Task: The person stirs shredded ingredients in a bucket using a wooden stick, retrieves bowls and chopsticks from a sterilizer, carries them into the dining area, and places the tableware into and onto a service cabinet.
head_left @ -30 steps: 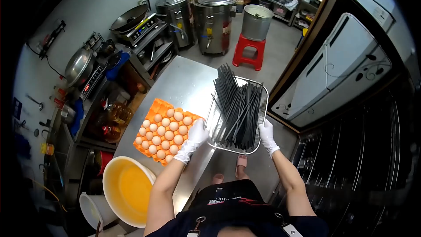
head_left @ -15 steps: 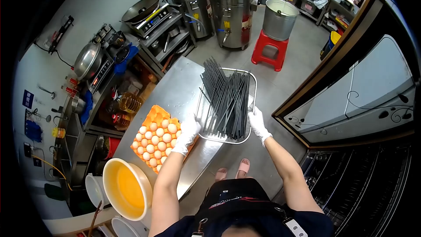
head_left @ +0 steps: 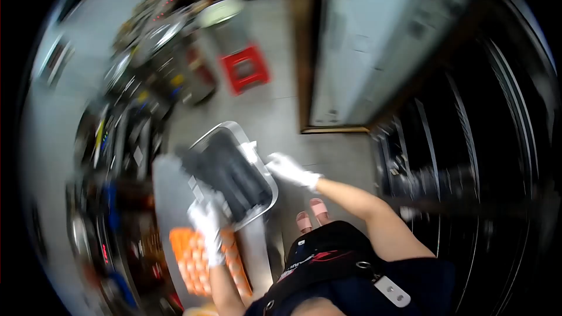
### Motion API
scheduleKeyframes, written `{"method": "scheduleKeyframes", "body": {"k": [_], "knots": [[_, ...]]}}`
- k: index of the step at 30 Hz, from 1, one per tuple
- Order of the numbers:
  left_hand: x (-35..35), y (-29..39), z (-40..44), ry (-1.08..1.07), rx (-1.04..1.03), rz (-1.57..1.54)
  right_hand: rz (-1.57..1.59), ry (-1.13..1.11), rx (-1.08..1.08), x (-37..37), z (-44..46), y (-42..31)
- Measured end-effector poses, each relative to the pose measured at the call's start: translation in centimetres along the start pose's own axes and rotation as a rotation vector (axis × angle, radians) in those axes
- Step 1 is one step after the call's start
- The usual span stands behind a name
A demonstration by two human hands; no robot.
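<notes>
A metal mesh basket (head_left: 273, 194) is tilted over the edge of a steel table (head_left: 167, 184). Long thin dark sticks (head_left: 225, 169) lie in it, smeared by motion. My left hand (head_left: 206, 219), in a white glove, is at the basket's near left rim and looks closed on it, though its fingers are blurred. Beside the right rim is my right hand (head_left: 288, 169), gloved too; whether it touches the rim cannot be made out. An orange tray of eggs (head_left: 193, 260) lies under and beside my left wrist.
A red stool (head_left: 244, 69) holding a metal bucket (head_left: 228, 26) stands ahead on the floor. Large steel pots (head_left: 181, 70) are at the back left. A brown-framed panel (head_left: 301, 52) and dark racks (head_left: 462, 140) line the right side. Shelving runs along the left.
My view has swung to the right and blurred, so the basket, table and stool appear further left. My right hand, earlier gripping the basket's right rim, now shows at or just off it.
</notes>
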State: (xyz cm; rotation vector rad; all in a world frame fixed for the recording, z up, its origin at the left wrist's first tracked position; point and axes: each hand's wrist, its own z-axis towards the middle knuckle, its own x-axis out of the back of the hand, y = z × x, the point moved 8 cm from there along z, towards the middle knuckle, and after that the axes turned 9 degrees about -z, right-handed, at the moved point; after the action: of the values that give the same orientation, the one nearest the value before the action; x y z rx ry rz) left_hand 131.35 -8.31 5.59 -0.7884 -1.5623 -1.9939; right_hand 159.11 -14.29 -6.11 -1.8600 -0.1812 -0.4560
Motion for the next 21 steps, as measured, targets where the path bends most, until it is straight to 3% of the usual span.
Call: {"method": "scheduleKeyframes", "body": {"k": [1, 2, 3, 4, 5, 6, 7, 10, 11, 14, 16, 18, 20, 21], "knots": [[-0.2, 0.9, 0.0, 0.03, 0.021, -0.098, 0.217, -0.124, 0.065, -1.8, 0.5, 1.7], [-0.9, 0.7, -0.1, -0.034, 0.059, -0.209, 0.255, -0.061, 0.009, -1.9, -0.4, 3.1], [-1.1, -1.8, 0.1, 0.012, -0.035, -0.138, 0.154, 0.083, 0.075, -0.5, -2.0, 2.1], [-0.6, -3.1, 0.0, 0.056, -0.144, 0.032, 0.088, 0.047, 0.119, -1.3, -1.6, 3.4], [-0.7, -7.6, 0.6, 0.112, -0.089, 0.347, 0.065, 0.082, 0.097, -1.4, -2.1, 4.8], [-1.0, -11.3, 2.0, 0.043, -0.094, 0.418, 0.041, 0.098, 0.089, -1.7, -2.6, 5.6], [-1.0, -10.0, 2.0, 0.04, -0.1, 0.548, 0.061, 0.155, 0.096, -1.5, -3.5, 6.3], [-1.4, -8.0, 2.4, 0.075, -0.152, 0.552, 0.014, 0.25, 0.001, -1.3, -6.0, 8.7], [-1.6, -7.3, 2.5, 0.084, -0.168, 0.535, 0.035, 0.43, 0.093, -1.5, -6.5, 10.5], [-2.2, -4.6, 2.7, 0.114, -0.233, 0.468, 0.12, 0.299, -0.083, 0.4, -10.4, 13.1], [-2.2, -2.1, 2.9, 0.142, -0.284, 0.403, 0.036, 0.523, -0.065, 2.4, -14.3, 15.2], [-2.5, 1.2, 2.5, 0.163, -0.358, 0.309, 0.157, 0.343, -0.29, 3.0, -17.7, 19.4], [-2.6, 4.7, 1.9, 0.18, -0.44, 0.187, 0.293, 0.321, -0.416, 4.3, -22.0, 22.4], [-2.7, 6.6, 1.4, 0.184, -0.487, 0.121, 0.188, 0.411, -0.409, 6.4, -24.9, 22.2]]}}
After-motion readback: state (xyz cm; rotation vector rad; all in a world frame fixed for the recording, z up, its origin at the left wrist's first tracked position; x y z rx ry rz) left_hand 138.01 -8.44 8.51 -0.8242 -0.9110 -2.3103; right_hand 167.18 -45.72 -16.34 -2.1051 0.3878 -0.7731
